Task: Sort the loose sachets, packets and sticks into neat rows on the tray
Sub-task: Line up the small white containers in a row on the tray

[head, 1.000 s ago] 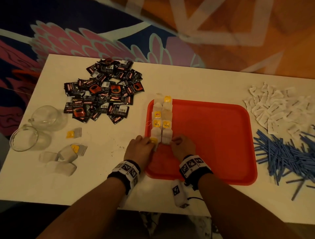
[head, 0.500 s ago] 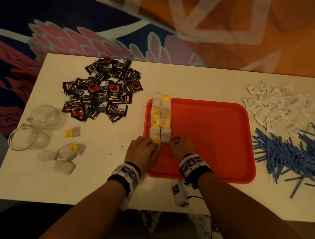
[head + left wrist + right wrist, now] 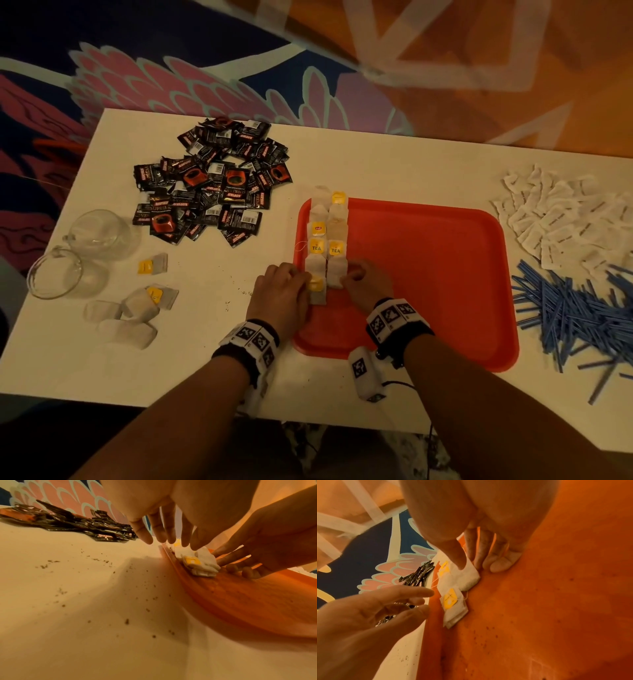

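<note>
**A:** Where are the tea bags?

**B:** Two rows of tea bags (image 3: 328,240) run along the left edge of the red tray (image 3: 428,284), the farthest ones overhanging its far rim. The tray sits on the white desk (image 3: 376,164).

**A:** And the hands?

**B:** Both are at the near end of those rows. The left hand (image 3: 281,294) lies over the tray's left rim, its fingers (image 3: 164,524) straight and spread, tips at the nearest bag of the left row, the one with the yellow tag (image 3: 450,598). They grasp nothing.

**A:** The right one?

**B:** The right hand (image 3: 366,284) rests on the tray floor just beside the right row. Its thumb (image 3: 453,550) presses down on the nearest white bag (image 3: 469,576), and the other fingers (image 3: 498,563) lie against that bag's right side, partly bent. Nothing is lifted.

**A:** What is still loose?

**B:** A few tea bags (image 3: 137,308) on the desk to the left, near two clear glass cups (image 3: 75,257). A heap of black coffee sachets (image 3: 215,185) lies beyond them. To the right of the tray are white sachets (image 3: 565,219) and a pile of blue sticks (image 3: 575,311). Dark crumbs (image 3: 102,588) speckle the desk beside the tray.
</note>
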